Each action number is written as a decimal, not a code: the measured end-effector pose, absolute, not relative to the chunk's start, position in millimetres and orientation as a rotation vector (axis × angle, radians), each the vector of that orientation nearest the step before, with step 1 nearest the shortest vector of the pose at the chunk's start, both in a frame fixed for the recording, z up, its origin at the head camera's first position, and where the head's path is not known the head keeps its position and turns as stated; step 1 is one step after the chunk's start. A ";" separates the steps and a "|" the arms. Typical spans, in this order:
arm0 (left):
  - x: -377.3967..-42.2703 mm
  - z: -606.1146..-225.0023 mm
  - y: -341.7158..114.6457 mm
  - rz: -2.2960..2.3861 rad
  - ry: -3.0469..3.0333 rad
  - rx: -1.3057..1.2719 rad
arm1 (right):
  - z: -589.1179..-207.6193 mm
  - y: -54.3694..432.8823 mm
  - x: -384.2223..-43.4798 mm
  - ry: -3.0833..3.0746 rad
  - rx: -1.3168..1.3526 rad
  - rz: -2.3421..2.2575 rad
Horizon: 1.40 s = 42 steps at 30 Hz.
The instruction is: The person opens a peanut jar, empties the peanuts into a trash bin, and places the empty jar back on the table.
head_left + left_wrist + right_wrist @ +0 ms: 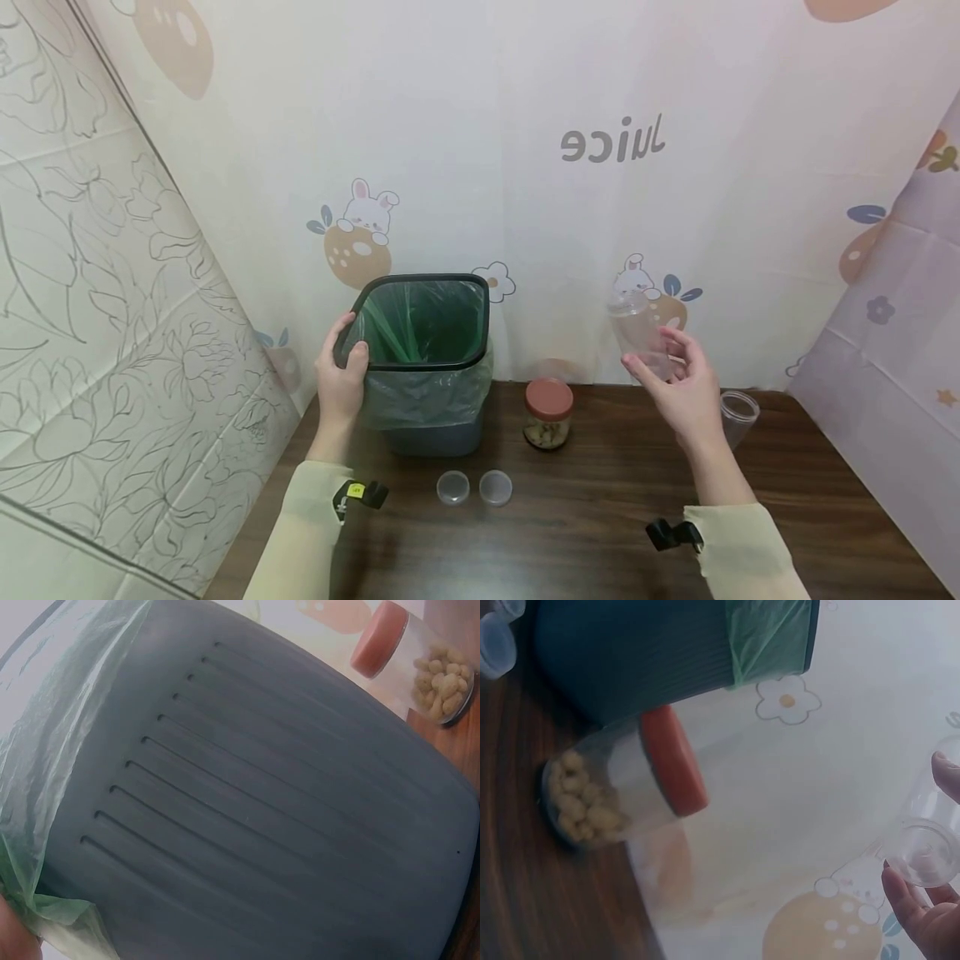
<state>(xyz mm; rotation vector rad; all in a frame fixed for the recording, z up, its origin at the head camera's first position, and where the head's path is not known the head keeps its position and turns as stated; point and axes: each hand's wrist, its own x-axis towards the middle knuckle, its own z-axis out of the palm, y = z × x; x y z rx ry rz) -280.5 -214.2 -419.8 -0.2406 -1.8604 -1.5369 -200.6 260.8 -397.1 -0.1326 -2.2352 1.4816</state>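
Observation:
My left hand (343, 379) grips the black rim of a trash bin (435, 440) at its left side, thumb over the edge. A green plastic bag (427, 396) lines the bin and folds over its outside. Ribbed grey-blue wall of the bin (285, 802) fills most of the left wrist view. Raised above the table, my right hand (693, 387) holds a see-through plastic jar (637, 325), tilted to the left, between thumb and fingers. The right wrist view shows fingertips at one end of this jar (922, 844). I see nothing inside it.
A red-lidded jar of peanuts (548, 414) stands right of the bin. Two round see-through lids (452, 488) lie on the wooden table (570, 533) in front. Beside my right forearm is another see-through jar (738, 412), partly hidden. Printed curtains (555, 208) hang behind.

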 end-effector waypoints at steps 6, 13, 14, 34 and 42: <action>-268.9 -406.3 -205.2 -1.548 -1.858 -0.238 | -412.4 270.7 -198.5 -2.318 -0.074 1.400; -249.2 -386.1 -195.2 -1.563 -1.864 -0.240 | -431.6 283.0 -199.8 -2.322 -0.079 1.451; -249.4 -386.4 -195.4 -1.565 -1.866 -0.239 | -433.7 284.7 -199.4 -2.336 -0.092 1.433; -249.7 -386.0 -196.8 -1.569 -1.865 -0.234 | -497.1 321.4 -204.8 -2.642 -0.294 1.111; -249.4 -385.4 -196.7 -1.568 -1.881 -0.228 | -512.3 329.5 -207.9 -2.660 -0.264 1.048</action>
